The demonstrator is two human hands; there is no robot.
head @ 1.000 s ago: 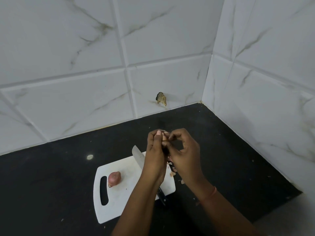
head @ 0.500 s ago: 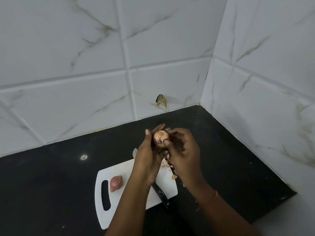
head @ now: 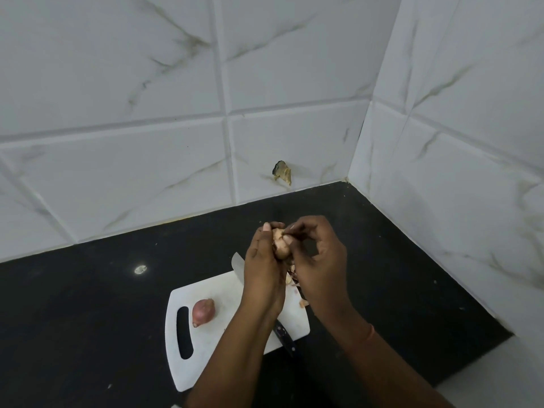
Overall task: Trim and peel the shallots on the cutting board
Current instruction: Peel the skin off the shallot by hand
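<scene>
My left hand (head: 263, 269) grips a pale, partly peeled shallot (head: 279, 245) above the white cutting board (head: 212, 351). My right hand (head: 319, 260) pinches a bit of skin at the shallot's top with thumb and forefinger. A second shallot (head: 203, 312), still in its reddish skin, lies on the board near the handle slot. A knife lies across the board under my hands; its blade tip (head: 238, 262) and black handle (head: 287, 338) show. Loose skin scraps (head: 303, 303) lie at the board's right edge.
The board sits on a black countertop (head: 88, 304) in a corner of white marble-look tiled walls. A chipped spot (head: 282, 172) marks the back wall. A small light speck (head: 140, 269) lies on the counter to the left.
My left hand's fingers have closed further round the shallot, hiding most of it. My right hand's fingertips have moved to the shallot's top. The view has shifted slightly.
</scene>
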